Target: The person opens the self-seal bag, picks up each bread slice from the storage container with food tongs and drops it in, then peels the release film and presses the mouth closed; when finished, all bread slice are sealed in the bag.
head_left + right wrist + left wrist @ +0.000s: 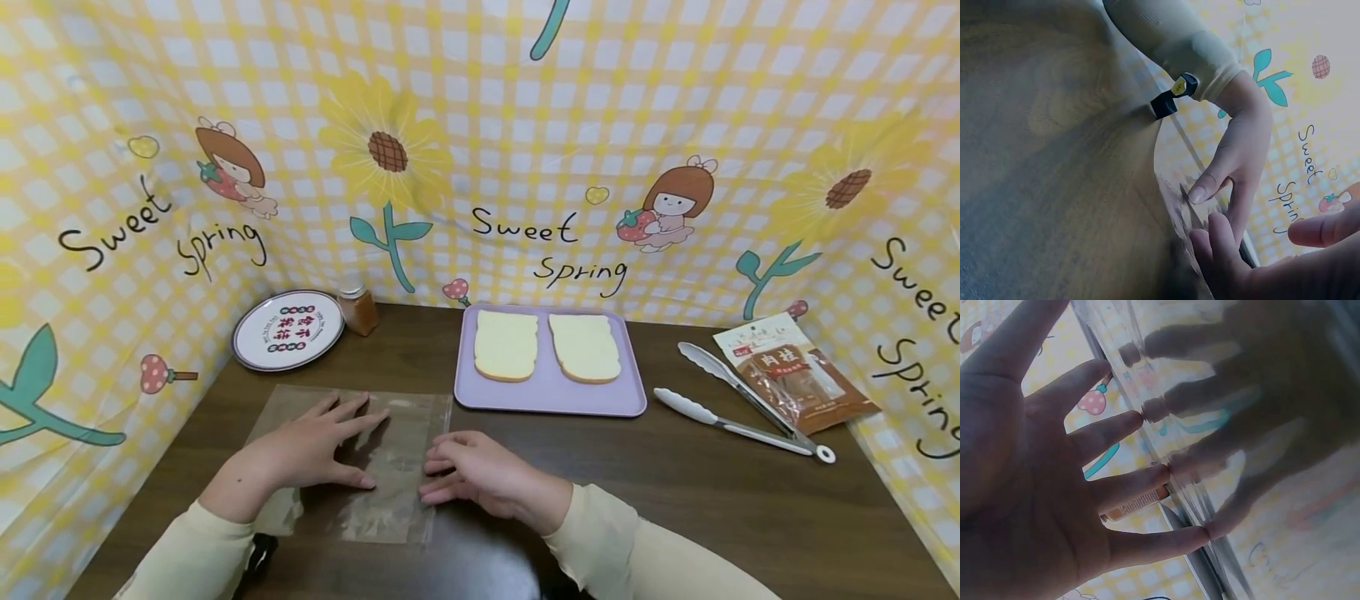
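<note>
A flat, clear plastic bag [393,508] lies on the dark wooden table at the front left. Spread wide, the fingers of my left hand [315,446] rest on top of the bag. Seen from its own wrist, that left hand [1035,469] has straight fingers whose tips meet the glossy surface. My right hand [491,475] is at the bag's right edge, its fingers loosely extended and fingertips right at the seam. The right wrist view shows the right hand [1285,275] low beside the left hand [1244,156].
Two bread slices [507,346] lie on a purple tray [551,400] behind the hands. A white plate [262,337] and a spice jar [358,310] stand back left. White-tipped tongs [757,429] and a brown food packet [802,375] lie at right. Checked cloth [517,150] hangs behind.
</note>
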`<control>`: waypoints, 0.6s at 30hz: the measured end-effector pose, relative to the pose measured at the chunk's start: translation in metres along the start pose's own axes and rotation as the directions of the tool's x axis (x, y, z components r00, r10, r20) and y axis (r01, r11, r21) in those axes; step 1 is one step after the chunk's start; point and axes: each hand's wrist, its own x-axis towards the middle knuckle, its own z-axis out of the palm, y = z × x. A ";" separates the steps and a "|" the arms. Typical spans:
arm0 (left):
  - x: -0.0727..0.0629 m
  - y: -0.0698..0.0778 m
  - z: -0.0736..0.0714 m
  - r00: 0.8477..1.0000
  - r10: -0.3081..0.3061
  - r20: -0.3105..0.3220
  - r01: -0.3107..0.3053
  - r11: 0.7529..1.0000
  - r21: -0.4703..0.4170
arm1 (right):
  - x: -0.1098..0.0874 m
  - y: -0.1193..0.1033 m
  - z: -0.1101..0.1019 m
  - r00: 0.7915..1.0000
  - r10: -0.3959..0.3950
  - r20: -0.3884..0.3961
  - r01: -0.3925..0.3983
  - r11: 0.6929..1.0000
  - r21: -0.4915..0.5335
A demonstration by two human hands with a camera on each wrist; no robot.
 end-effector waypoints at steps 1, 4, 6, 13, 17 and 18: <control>0.000 0.001 0.000 1.000 -0.005 0.002 0.005 1.000 0.001 | 0.001 0.000 0.000 1.000 0.009 -0.002 -0.009 1.000 -0.005; 0.001 0.002 -0.001 1.000 -0.002 0.007 0.002 1.000 0.012 | 0.003 0.001 -0.001 0.999 0.043 -0.004 -0.043 0.999 -0.012; 0.001 0.002 -0.001 1.000 0.006 0.005 -0.006 1.000 0.026 | 0.004 0.001 -0.001 0.998 0.060 0.003 -0.060 0.998 -0.001; 0.003 0.000 0.002 1.000 0.012 -0.001 -0.012 0.999 0.052 | 0.010 0.005 0.003 0.998 0.060 0.021 -0.060 0.998 0.030; 0.003 0.002 0.001 1.000 0.017 -0.009 -0.017 0.999 0.048 | 0.013 0.007 0.004 0.998 0.053 0.022 -0.054 0.998 0.021; 0.002 0.002 0.001 1.000 0.017 -0.009 -0.016 0.999 0.045 | 0.013 0.006 0.004 0.999 0.050 0.022 -0.050 0.999 0.014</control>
